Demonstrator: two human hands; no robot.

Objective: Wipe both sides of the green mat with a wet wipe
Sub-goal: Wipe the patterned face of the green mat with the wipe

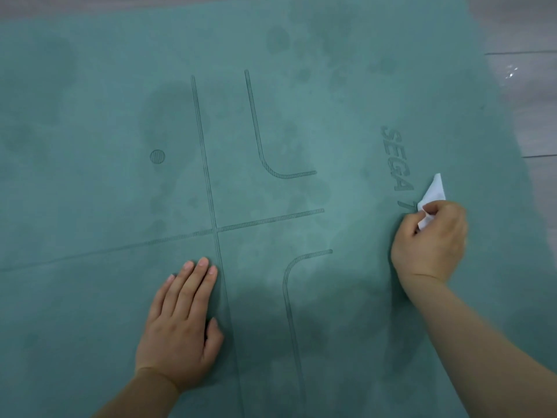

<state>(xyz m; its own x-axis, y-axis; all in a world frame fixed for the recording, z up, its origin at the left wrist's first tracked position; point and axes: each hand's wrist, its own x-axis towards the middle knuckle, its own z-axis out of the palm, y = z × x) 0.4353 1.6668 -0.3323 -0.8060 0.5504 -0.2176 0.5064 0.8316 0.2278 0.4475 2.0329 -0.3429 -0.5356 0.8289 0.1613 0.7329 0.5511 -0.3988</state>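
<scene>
The green mat (114,95) lies flat and fills almost the whole view, with dark alignment lines, a dot and printed lettering near its right edge. Darker damp patches mottle its surface. My left hand (180,321) lies flat on the mat at the lower middle, fingers straight and together, palm down. My right hand (429,241) grips a crumpled white wet wipe (434,191) near the lettering at the right. A corner of the wipe sticks up past my fingers.
A pale grey floor (530,34) shows beyond the mat's right edge at the top right. A strip of clear shiny plastic (512,70) lies there on the floor.
</scene>
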